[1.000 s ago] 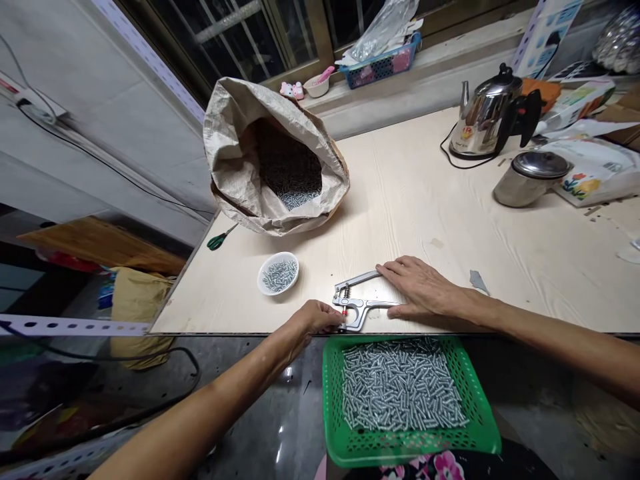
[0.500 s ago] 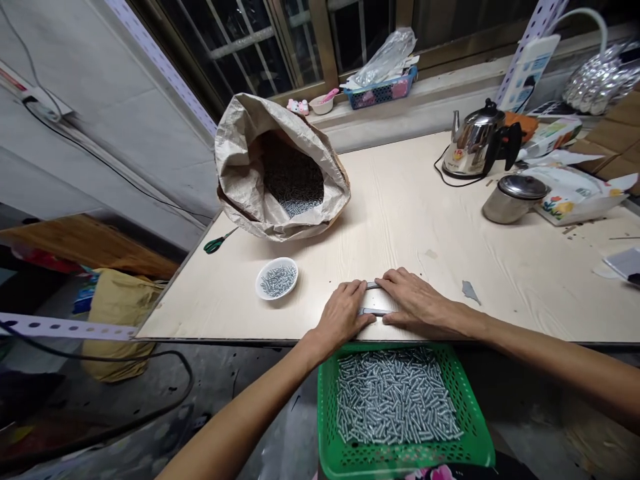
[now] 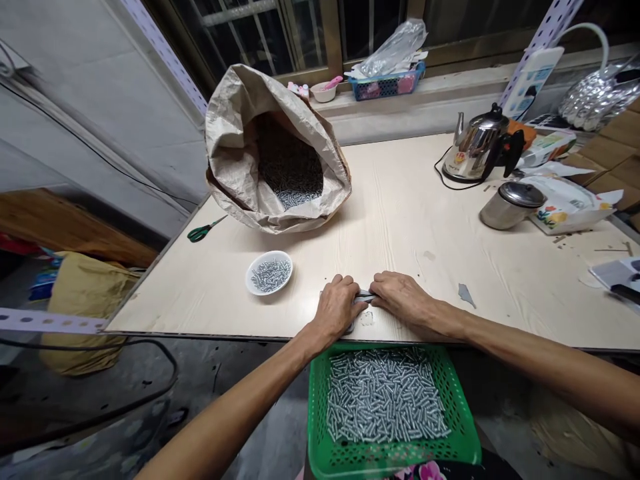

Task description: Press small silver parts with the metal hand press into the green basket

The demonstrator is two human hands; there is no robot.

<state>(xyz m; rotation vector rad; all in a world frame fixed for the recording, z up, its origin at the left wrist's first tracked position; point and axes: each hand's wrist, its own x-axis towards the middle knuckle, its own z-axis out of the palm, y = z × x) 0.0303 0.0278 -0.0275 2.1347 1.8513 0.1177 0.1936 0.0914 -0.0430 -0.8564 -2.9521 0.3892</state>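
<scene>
Near the table's front edge, my left hand (image 3: pixel 338 306) and my right hand (image 3: pixel 400 295) face each other with a small gap between them. Thin grey strips (image 3: pixel 365 296), lying close together, bridge that gap; the fingers of each hand pinch an end. Their exact kind is unclear, and my fingers cover both ends. A grey rounded edge shows beneath my left palm. Just below the hands, a green plastic basket (image 3: pixel 316 427) holds many short metal screws (image 3: pixel 387 397). To the left on the table, a white bowl (image 3: pixel 251 287) contains smaller screws.
A large paper sack (image 3: pixel 225 153) with metal pieces inside stands open at the back left, green-handled scissors (image 3: pixel 200 232) beside it. On the right are a steel kettle (image 3: pixel 473 150), a lidded metal cup (image 3: pixel 507 208) and a grey scrap (image 3: pixel 466 294).
The two grey strips were apart and parallel; now they lie close together between my hands. My fingers have drawn inward around them. The view has shifted slightly.
</scene>
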